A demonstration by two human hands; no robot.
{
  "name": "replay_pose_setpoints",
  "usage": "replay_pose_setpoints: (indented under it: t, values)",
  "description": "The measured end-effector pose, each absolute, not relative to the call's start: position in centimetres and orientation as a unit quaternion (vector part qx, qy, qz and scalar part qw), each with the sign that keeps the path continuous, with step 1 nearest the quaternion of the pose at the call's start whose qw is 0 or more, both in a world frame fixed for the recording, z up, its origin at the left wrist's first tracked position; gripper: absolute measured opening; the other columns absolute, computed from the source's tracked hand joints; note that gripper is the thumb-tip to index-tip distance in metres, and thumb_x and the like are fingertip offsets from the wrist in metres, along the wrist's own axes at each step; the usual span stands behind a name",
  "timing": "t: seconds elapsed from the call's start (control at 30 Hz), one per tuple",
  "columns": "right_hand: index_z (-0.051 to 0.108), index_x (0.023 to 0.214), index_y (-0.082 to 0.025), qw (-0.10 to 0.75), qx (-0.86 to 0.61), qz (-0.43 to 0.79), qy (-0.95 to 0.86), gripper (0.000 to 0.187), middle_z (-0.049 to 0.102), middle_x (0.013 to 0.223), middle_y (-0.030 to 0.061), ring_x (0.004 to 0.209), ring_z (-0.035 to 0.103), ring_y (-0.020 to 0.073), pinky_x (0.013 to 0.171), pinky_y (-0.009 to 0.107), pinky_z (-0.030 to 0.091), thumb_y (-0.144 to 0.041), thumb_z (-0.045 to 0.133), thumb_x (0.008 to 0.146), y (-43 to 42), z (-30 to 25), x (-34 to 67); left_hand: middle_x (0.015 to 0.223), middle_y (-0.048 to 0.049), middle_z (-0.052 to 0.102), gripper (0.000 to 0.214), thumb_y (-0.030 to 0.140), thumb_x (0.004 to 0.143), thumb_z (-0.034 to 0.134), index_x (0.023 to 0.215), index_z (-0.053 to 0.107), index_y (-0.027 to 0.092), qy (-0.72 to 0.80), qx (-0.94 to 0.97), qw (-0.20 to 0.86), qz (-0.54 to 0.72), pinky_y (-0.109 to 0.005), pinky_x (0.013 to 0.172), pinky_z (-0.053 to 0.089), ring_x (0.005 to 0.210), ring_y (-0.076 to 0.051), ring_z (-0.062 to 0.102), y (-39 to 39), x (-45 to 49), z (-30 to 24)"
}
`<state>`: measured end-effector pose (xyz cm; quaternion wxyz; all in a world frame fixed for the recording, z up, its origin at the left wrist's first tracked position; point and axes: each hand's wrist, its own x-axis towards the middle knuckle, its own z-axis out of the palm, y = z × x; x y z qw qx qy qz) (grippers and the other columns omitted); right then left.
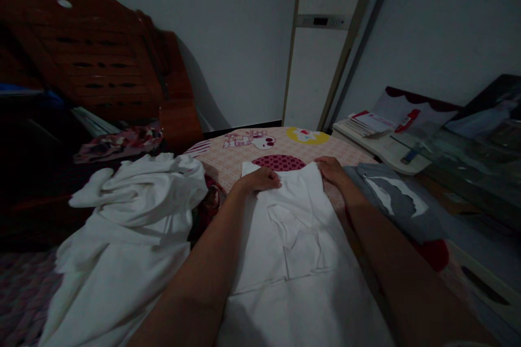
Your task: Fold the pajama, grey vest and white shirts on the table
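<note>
A white garment [293, 249] with a pocket lies spread flat in front of me on a patterned pink cloth [240, 154]. My left hand [260, 179] rests on its far left corner, fingers curled and pinching the fabric. At the far right corner, my right hand [331, 169] grips the garment's edge with its fingers closed over it. Both forearms stretch over the garment.
A pile of crumpled white clothes [130, 211] lies to the left. A grey garment [391, 198] sits to the right. Books and papers [378, 127] are stacked at the back right. A dark wooden headboard [93, 59] and a white cabinet [321, 65] stand behind.
</note>
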<state>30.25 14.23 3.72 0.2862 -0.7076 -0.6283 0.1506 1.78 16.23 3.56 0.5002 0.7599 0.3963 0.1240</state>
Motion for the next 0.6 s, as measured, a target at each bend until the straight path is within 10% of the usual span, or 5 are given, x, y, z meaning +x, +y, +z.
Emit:
replay_pose_setpoints:
  t: [0.27, 0.6]
  values:
    - [0.067, 0.089, -0.013, 0.28, -0.718, 0.318, -0.552, 0.013, 0.05, 0.042, -0.0061, 0.036, 0.041, 0.0087, 0.041, 0.02, 0.032, -0.016, 0.06, 0.079, 14.8, 4.8, 30.0, 0.053, 0.0053, 0.046, 0.03, 0.043, 0.063, 0.073, 0.068, 0.062, 0.016, 0.395, 0.753, 0.512, 0.121, -0.022, 0.045, 0.021, 0.047, -0.007, 0.033, 16.4, 1.9, 3.4]
    - [0.074, 0.093, -0.017, 0.19, -0.725, 0.019, -0.662, 0.028, 0.074, 0.1, 0.01, 0.096, 0.065, 0.021, 0.082, 0.027, 0.047, -0.008, 0.052, 0.078, 15.1, 5.0, 30.1, 0.055, 0.0049, 0.045, 0.029, 0.042, 0.068, 0.069, 0.068, 0.06, 0.014, 0.362, 0.778, 0.484, 0.171, -0.021, 0.048, 0.022, 0.051, -0.007, 0.034, 16.4, 2.4, 3.4]
